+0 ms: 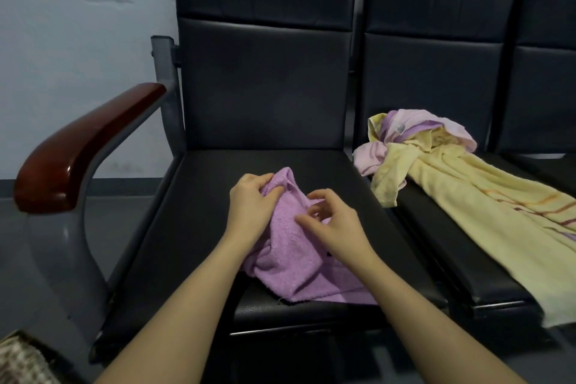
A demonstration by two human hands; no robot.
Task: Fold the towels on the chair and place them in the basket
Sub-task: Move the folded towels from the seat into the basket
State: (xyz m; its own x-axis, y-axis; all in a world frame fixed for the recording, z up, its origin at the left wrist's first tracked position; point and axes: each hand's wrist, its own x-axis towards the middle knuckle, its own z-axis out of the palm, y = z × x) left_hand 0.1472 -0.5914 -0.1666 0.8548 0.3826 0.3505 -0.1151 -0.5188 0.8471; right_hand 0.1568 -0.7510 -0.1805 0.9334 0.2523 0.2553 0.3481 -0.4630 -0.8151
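A crumpled purple towel [290, 262] lies on the seat of the left black chair [193, 227]. My left hand [249, 203] grips the towel's far bunched edge. My right hand [333, 224] pinches a fold of the same towel just to the right. On the neighbouring seat lies a heap of towels: a long yellow towel [467, 212] trailing toward the front edge, a pink towel [371, 156], and a lilac one [414, 125] on top. The corner of a woven basket [21, 358] shows at the bottom left.
A row of black padded chairs stands against a pale wall. A red-brown wooden armrest [78, 150] on a grey metal frame flanks the left seat. Grey floor lies to the left, between armrest and basket.
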